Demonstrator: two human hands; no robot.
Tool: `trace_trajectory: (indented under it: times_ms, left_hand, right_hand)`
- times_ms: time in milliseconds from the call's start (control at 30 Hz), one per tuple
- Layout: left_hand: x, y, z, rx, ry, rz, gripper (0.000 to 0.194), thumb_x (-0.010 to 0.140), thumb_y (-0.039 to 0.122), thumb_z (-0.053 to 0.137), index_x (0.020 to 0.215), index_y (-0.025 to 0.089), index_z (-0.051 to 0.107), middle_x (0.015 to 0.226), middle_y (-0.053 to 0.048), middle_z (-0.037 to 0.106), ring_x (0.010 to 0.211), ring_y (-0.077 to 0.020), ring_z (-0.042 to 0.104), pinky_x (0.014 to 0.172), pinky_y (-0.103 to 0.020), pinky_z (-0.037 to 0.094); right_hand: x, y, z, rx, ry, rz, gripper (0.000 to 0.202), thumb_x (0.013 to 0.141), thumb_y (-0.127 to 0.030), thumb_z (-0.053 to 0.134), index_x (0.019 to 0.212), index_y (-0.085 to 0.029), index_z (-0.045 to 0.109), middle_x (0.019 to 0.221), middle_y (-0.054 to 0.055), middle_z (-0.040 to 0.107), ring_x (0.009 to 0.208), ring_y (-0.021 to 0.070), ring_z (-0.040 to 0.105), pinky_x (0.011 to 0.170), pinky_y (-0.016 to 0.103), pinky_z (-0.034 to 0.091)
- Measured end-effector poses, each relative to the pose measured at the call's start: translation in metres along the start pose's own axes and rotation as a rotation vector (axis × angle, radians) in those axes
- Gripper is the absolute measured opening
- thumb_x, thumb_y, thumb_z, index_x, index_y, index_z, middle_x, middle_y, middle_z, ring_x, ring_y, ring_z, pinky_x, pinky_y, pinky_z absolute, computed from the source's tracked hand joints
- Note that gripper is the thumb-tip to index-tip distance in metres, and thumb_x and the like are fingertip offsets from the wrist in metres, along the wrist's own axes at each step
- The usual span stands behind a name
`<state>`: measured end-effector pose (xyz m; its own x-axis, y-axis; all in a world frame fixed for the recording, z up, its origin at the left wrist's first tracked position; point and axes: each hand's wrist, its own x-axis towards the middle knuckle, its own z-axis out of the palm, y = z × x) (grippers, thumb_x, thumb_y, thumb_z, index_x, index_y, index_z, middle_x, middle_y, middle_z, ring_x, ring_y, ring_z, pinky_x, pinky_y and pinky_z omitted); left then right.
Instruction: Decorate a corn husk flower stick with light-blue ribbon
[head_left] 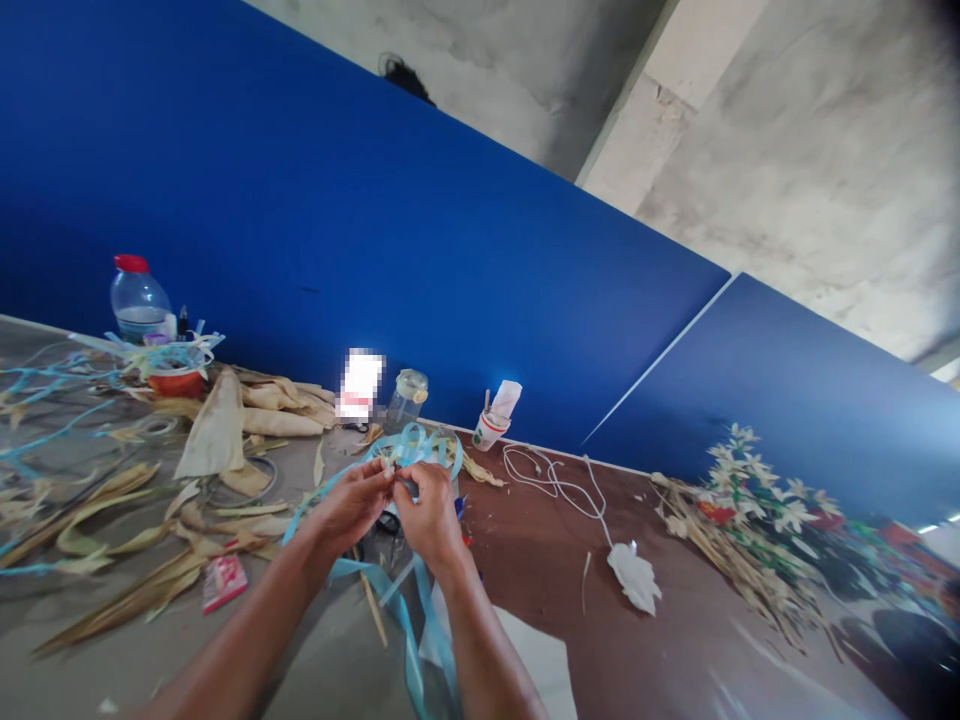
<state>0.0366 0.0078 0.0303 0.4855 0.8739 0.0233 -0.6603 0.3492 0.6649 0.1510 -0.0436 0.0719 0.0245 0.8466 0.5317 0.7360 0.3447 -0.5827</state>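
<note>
My left hand (356,503) and my right hand (427,510) meet fingertip to fingertip above the table, both closed in a pinch. Between them shows a small pale piece (389,463), too small to name. Light blue ribbon (411,445) loops up just behind my fingers, and a long length of it hangs down between my forearms. Whether either hand grips the ribbon, I cannot tell. Under my hands lie a dark-handled tool (388,522), partly hidden, and a thin wooden stick (373,610).
Dry corn husks (217,440) spread across the left side, with a red packet (224,583). Behind stand a plastic bottle (141,305), a glass jar (407,398) and a paper cup (491,430). White cable (555,480), crumpled tissue (634,578) and white flowers (750,480) lie rightward. A blue partition (450,250) rises behind.
</note>
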Motion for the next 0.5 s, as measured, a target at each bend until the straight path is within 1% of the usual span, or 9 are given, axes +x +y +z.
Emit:
trace_trajectory:
  times_ms: [133, 200, 333, 500]
  left_hand:
    - [-0.002, 0.001, 0.009, -0.009, 0.022, 0.003, 0.017, 0.059, 0.019, 0.079, 0.069, 0.012, 0.067, 0.066, -0.001, 0.064, 0.063, -0.0105, 0.057, 0.064, -0.021, 0.043]
    - [-0.003, 0.000, 0.012, 0.001, 0.030, 0.013, 0.016, 0.061, 0.018, 0.078, 0.070, 0.012, 0.067, 0.066, -0.001, 0.064, 0.063, -0.0104, 0.058, 0.065, -0.020, 0.043]
    - [-0.001, -0.002, 0.009, -0.006, 0.059, 0.026, 0.012, 0.063, 0.013, 0.075, 0.071, 0.013, 0.066, 0.066, 0.000, 0.064, 0.062, -0.0097, 0.058, 0.064, -0.019, 0.044]
    - [0.001, -0.003, 0.004, -0.018, 0.051, 0.009, 0.011, 0.065, 0.013, 0.073, 0.074, 0.013, 0.066, 0.066, 0.000, 0.063, 0.063, -0.0103, 0.059, 0.066, -0.020, 0.045]
  right_hand:
    - [-0.001, -0.001, 0.006, -0.007, 0.016, 0.061, 0.014, 0.074, -0.012, 0.052, 0.070, -0.017, 0.064, 0.071, 0.004, 0.065, 0.070, 0.0169, 0.057, 0.075, 0.029, 0.039]
    - [-0.002, -0.001, 0.009, -0.008, 0.018, 0.102, 0.015, 0.074, -0.011, 0.051, 0.070, -0.017, 0.064, 0.072, 0.004, 0.065, 0.068, 0.0167, 0.056, 0.073, 0.028, 0.040]
    - [-0.003, 0.002, 0.016, 0.085, 0.003, 0.163, 0.014, 0.076, -0.016, 0.051, 0.070, -0.018, 0.064, 0.068, 0.002, 0.064, 0.065, 0.0157, 0.056, 0.067, 0.026, 0.042]
    - [-0.005, 0.006, 0.023, 0.157, 0.019, 0.267, 0.013, 0.077, -0.019, 0.052, 0.073, -0.017, 0.064, 0.070, 0.002, 0.065, 0.069, 0.0167, 0.059, 0.066, 0.025, 0.043]
